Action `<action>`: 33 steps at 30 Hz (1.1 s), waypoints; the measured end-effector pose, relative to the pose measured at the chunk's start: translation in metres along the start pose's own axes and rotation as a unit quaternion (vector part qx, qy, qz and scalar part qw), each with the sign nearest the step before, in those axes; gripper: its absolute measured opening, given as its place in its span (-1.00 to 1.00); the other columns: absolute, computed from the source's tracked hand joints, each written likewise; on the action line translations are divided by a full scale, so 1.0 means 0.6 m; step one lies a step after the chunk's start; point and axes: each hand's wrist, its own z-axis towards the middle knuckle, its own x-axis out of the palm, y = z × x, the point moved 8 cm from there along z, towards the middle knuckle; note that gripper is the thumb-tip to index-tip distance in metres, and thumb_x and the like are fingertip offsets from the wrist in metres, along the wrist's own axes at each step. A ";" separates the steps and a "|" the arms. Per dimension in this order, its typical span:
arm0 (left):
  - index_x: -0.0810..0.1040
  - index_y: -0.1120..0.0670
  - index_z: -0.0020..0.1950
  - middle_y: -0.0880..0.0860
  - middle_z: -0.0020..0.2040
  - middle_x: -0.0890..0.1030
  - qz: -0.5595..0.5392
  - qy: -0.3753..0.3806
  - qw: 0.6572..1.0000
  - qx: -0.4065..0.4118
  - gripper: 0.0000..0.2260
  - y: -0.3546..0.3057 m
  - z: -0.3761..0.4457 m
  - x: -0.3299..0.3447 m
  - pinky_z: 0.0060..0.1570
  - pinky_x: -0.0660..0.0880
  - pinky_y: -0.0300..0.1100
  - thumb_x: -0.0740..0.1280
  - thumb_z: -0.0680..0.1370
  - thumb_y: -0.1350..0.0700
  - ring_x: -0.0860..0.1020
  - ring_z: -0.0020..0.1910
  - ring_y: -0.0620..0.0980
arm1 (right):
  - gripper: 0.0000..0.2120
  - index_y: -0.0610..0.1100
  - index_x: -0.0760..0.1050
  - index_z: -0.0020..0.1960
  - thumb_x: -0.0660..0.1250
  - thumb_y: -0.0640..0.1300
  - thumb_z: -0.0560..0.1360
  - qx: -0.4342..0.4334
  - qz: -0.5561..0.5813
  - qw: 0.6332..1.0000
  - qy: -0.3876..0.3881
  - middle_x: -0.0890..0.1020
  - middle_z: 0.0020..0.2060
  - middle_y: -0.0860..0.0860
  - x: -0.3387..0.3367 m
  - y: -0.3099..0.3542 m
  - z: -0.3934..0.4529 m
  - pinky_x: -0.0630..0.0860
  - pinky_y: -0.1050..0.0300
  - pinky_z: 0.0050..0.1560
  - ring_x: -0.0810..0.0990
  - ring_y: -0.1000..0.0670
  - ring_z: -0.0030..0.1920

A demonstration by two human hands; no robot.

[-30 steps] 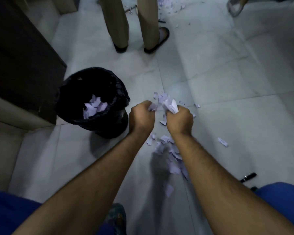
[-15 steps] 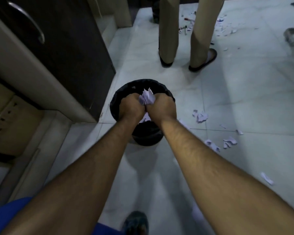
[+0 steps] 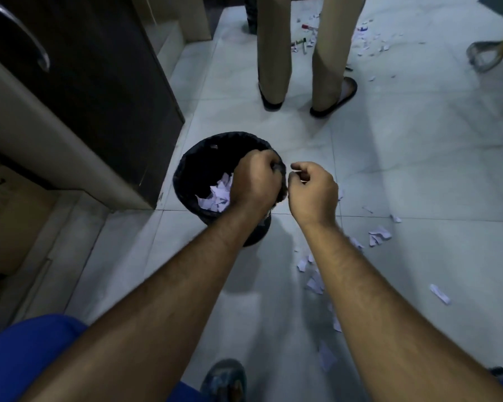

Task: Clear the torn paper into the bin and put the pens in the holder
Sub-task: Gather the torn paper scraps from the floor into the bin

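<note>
Torn paper (image 3: 217, 195), pale lilac scraps, lies heaped inside the bin (image 3: 196, 169), a small round one lined with a black bag, standing on the floor (image 3: 418, 158) just off the corner of a dark cabinet (image 3: 99, 91). More scraps (image 3: 379, 235) are strewn over the tiles to the right of the bin, some near the person's right forearm, one strip (image 3: 440, 294) farther out on its own.

The left hand (image 3: 257, 181) hangs over the right side of the bin's mouth, fingers curled downward; no paper shows in it, though whether anything is tucked under the palm I cannot tell. The right hand (image 3: 312, 190) is just beside it, clear of the rim and over bare tile, fingers loosely curled with the thumb and forefinger pinched near each other; nothing visible is held there either. The two hands are close but not touching.

Beyond the bin a second person (image 3: 302, 50) stands in tan trousers and dark sandals. Behind those legs a few pens (image 3: 301, 43) lie on the floor amid another scatter of paper bits (image 3: 369, 39). At the far right edge there is a grey metal frame with a wooden handle, too cut off to name. The person's blue clothing (image 3: 21, 361) and one shoe (image 3: 224, 380) fill the near edge.
</note>
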 end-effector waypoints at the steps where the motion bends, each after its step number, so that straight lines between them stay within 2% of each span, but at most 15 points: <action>1: 0.67 0.11 -0.03 0.08 -0.11 0.67 -0.009 0.012 1.000 0.008 -0.80 -0.015 -0.002 0.015 -0.20 0.52 -0.18 0.29 0.45 0.24 0.63 -0.15 0.05 | -0.80 -0.07 0.65 0.09 0.31 -0.17 0.52 0.012 0.008 1.000 -0.008 0.72 -0.05 0.03 -0.015 -0.016 0.001 0.48 0.30 -0.10 0.66 0.06 -0.04; 3: 0.65 0.11 0.08 0.10 -0.01 0.66 -0.018 0.046 0.999 0.015 -0.76 -0.042 -0.008 0.057 -0.03 0.54 -0.14 0.30 0.46 0.23 0.62 -0.05 0.08 | -0.80 -0.05 0.65 0.07 0.30 -0.15 0.51 0.040 0.024 0.999 -0.023 0.72 -0.09 0.04 -0.041 -0.060 0.006 0.60 0.17 -0.05 0.69 0.02 -0.08; 5: 0.65 0.10 0.11 0.10 0.03 0.66 -0.027 0.086 0.996 0.028 -0.75 -0.068 -0.025 0.111 0.03 0.49 -0.14 0.32 0.46 0.21 0.60 0.02 0.09 | -0.81 -0.02 0.65 0.02 0.30 -0.11 0.48 0.072 0.030 0.996 -0.046 0.72 -0.13 0.05 -0.070 -0.110 0.006 0.65 -0.02 -0.04 0.70 -0.01 -0.12; 7: 0.65 0.10 0.11 0.10 0.04 0.67 -0.046 0.138 0.989 0.024 -0.75 -0.080 -0.055 0.177 0.03 0.47 -0.17 0.33 0.45 0.19 0.61 0.04 0.08 | -0.82 -0.03 0.66 0.01 0.31 -0.12 0.47 0.108 0.011 0.992 -0.063 0.72 -0.11 0.03 -0.098 -0.168 -0.001 0.63 0.01 0.00 0.70 -0.04 -0.08; 10: 0.63 0.10 0.16 0.09 0.10 0.64 -0.045 0.230 0.972 0.014 -0.72 -0.060 -0.114 0.293 0.04 0.44 -0.22 0.34 0.47 0.20 0.60 0.09 0.06 | -0.80 -0.11 0.65 0.09 0.32 -0.18 0.51 0.160 -0.075 0.983 -0.044 0.72 0.01 -0.07 -0.124 -0.274 -0.032 0.42 0.25 -0.01 0.65 -0.11 0.06; 12: 0.61 0.11 0.19 0.12 0.15 0.61 -0.024 0.288 0.957 0.030 -0.69 -0.035 -0.161 0.363 0.09 0.42 -0.18 0.35 0.46 0.21 0.57 0.14 0.09 | -0.78 -0.11 0.64 0.11 0.33 -0.19 0.49 0.195 -0.125 0.973 -0.006 0.70 0.05 -0.11 -0.129 -0.350 -0.070 0.37 0.22 -0.04 0.63 -0.15 0.09; 14: 0.58 0.13 0.23 0.16 0.19 0.57 -0.004 0.351 0.935 0.051 -0.66 -0.013 -0.210 0.422 0.14 0.38 -0.18 0.36 0.45 0.23 0.53 0.19 0.12 | -0.76 -0.10 0.62 0.13 0.34 -0.18 0.47 0.224 -0.160 0.961 0.010 0.68 0.07 -0.11 -0.137 -0.420 -0.115 0.44 0.15 0.00 0.62 -0.17 0.10; 17: 0.61 0.15 0.17 0.19 0.14 0.53 0.010 0.415 0.905 0.092 -0.68 0.008 -0.275 0.462 0.09 0.42 -0.12 0.33 0.43 0.16 0.53 0.13 0.17 | -0.71 -0.09 0.61 0.15 0.39 -0.14 0.43 0.227 -0.256 0.939 -0.026 0.63 0.07 -0.14 -0.163 -0.475 -0.190 0.52 -0.04 0.02 0.57 -0.25 0.11; 20: 0.63 0.12 0.12 0.19 0.17 0.52 0.017 0.415 0.898 0.146 -0.68 0.012 -0.318 0.471 0.03 0.49 -0.07 0.28 0.40 0.15 0.52 0.11 0.19 | -0.62 -0.06 0.59 0.12 0.46 -0.07 0.31 0.270 -0.338 0.898 -0.081 0.60 0.06 -0.16 -0.184 -0.511 -0.258 0.51 -0.11 0.00 0.55 -0.30 0.06; 23: 0.62 0.08 0.08 0.12 0.10 0.54 0.083 0.402 0.892 0.188 -0.80 0.012 -0.350 0.471 -0.11 0.41 -0.12 0.31 0.48 0.16 0.49 0.11 0.14 | -0.59 -0.06 0.58 0.16 0.49 0.00 0.34 0.329 -0.334 0.881 -0.069 0.56 0.13 -0.17 -0.176 -0.534 -0.298 0.47 -0.09 0.06 0.53 -0.30 0.11; 27: 0.60 0.10 0.01 0.12 0.06 0.58 0.075 0.435 0.873 0.206 -0.87 0.016 -0.383 0.489 0.01 0.42 -0.11 0.32 0.51 0.13 0.54 0.07 0.10 | -0.61 -0.13 0.60 0.19 0.48 -0.15 0.37 0.293 -0.217 0.929 -0.060 0.55 0.12 -0.23 -0.136 -0.541 -0.273 0.50 -0.05 0.10 0.56 -0.30 0.11; 29: 0.59 0.12 -0.05 0.14 0.02 0.59 0.042 0.405 0.892 0.194 -0.91 0.022 -0.379 0.487 -0.01 0.43 -0.08 0.32 0.51 0.13 0.54 0.02 0.12 | -0.61 -0.20 0.59 0.22 0.44 -0.25 0.40 0.261 -0.134 0.954 -0.060 0.56 0.13 -0.25 -0.119 -0.536 -0.244 0.47 0.08 0.17 0.58 -0.27 0.13; 31: 0.56 0.13 -0.12 0.16 -0.06 0.58 0.048 0.333 0.922 0.194 -0.94 0.035 -0.368 0.478 -0.13 0.45 -0.04 0.33 0.48 0.16 0.54 -0.07 0.17 | -0.62 -0.24 0.58 0.23 0.35 -0.36 0.41 0.248 -0.105 0.959 -0.087 0.57 0.14 -0.25 -0.127 -0.529 -0.231 0.39 0.23 0.18 0.58 -0.23 0.15; 32: 0.57 0.13 -0.12 0.15 -0.09 0.59 0.058 0.305 0.931 0.193 -0.95 0.042 -0.367 0.471 -0.17 0.46 -0.03 0.34 0.46 0.17 0.54 -0.10 0.18 | -0.62 -0.23 0.59 0.21 0.32 -0.38 0.41 0.244 -0.110 0.958 -0.104 0.57 0.13 -0.24 -0.135 -0.524 -0.235 0.39 0.24 0.17 0.58 -0.23 0.14; 33: 0.58 0.13 -0.11 0.14 -0.10 0.60 0.064 0.297 0.933 0.194 -0.94 0.047 -0.370 0.466 -0.18 0.48 -0.03 0.34 0.46 0.17 0.55 -0.11 0.17 | -0.64 -0.20 0.60 0.17 0.31 -0.37 0.40 0.241 -0.127 0.955 -0.116 0.58 0.11 -0.21 -0.144 -0.517 -0.245 0.43 0.16 0.16 0.59 -0.24 0.12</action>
